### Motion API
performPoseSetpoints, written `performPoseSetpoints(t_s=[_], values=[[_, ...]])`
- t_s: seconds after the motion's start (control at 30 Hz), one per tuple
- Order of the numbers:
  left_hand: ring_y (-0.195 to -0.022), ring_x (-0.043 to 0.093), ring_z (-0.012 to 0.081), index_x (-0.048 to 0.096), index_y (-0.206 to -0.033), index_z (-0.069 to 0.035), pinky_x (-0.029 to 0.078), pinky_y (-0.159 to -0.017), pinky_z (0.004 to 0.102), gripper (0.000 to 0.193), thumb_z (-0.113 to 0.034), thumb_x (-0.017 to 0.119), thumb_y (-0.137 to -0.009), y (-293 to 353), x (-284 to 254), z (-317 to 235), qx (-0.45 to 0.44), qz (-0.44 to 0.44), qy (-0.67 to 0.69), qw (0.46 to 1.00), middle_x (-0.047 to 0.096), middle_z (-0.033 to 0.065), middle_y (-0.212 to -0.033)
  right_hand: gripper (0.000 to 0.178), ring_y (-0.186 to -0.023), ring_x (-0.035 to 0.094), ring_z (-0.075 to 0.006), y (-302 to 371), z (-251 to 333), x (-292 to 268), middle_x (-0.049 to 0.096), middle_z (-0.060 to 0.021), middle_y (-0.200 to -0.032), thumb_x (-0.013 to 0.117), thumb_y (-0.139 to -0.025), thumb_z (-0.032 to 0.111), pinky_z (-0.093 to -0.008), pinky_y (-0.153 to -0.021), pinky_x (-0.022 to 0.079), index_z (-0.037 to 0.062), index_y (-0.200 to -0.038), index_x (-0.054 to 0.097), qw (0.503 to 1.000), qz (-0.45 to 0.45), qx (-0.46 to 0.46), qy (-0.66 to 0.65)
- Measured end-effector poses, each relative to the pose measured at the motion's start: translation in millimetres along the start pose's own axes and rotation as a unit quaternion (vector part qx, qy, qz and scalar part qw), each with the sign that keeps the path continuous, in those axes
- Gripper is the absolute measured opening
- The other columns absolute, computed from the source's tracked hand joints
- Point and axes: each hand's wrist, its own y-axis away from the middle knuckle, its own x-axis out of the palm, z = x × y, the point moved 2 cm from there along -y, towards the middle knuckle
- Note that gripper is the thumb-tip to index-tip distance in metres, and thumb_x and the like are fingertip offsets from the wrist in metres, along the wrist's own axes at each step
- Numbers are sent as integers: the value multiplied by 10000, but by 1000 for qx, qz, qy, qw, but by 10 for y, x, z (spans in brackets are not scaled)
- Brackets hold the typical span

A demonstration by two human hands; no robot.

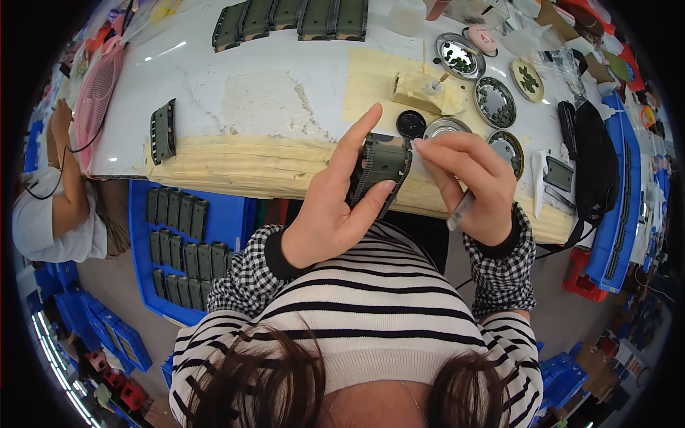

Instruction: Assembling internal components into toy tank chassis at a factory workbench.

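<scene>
My left hand point(332, 203) is closed round a dark green and tan camouflage-patterned piece point(385, 158) with black, toothed-looking long edges, held up in front of my body at the table's front edge. Its thumb presses on the near end while the index finger stretches past the far end. Fingers pinched, my right hand point(474, 175) grips a slim greyish tool point(461, 211) whose back end sticks out below the palm. The fingertips of that hand meet the right edge of the piece, and they hide the tool's front end.
Dishes point(495, 103) of small dark green bits stand on the right, by a yellowish block point(428, 93). Similar camouflage pieces lie at the back point(285, 16), at the left point(163, 132) and in a blue crate point(153, 303). Another person's arm point(66, 182) is at far left.
</scene>
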Motion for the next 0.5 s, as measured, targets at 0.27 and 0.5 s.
performPoseSetpoints(t_s=[0.27, 0.5], values=[[-969, 611, 172, 91, -1515, -105, 533, -858, 326, 694, 1, 477, -949, -5, 24, 11, -71, -2, 123, 990, 559, 169, -1188, 126, -599, 512, -105, 453, -522, -753, 630, -53, -803, 686, -790, -24, -220, -516, 361, -6, -912, 659, 950, -103, 270, 118], [-918, 625, 177, 64, -1513, -148, 539, -844, 329, 714, -2, 476, -949, -53, 151, 16, -73, -3, 148, 986, 564, 191, -1178, 105, -686, 605, -252, 521, -797, -809, 610, -108, -786, 681, -806, 77, -323, -619, 459, 7, -878, 651, 944, 22, 275, 179]])
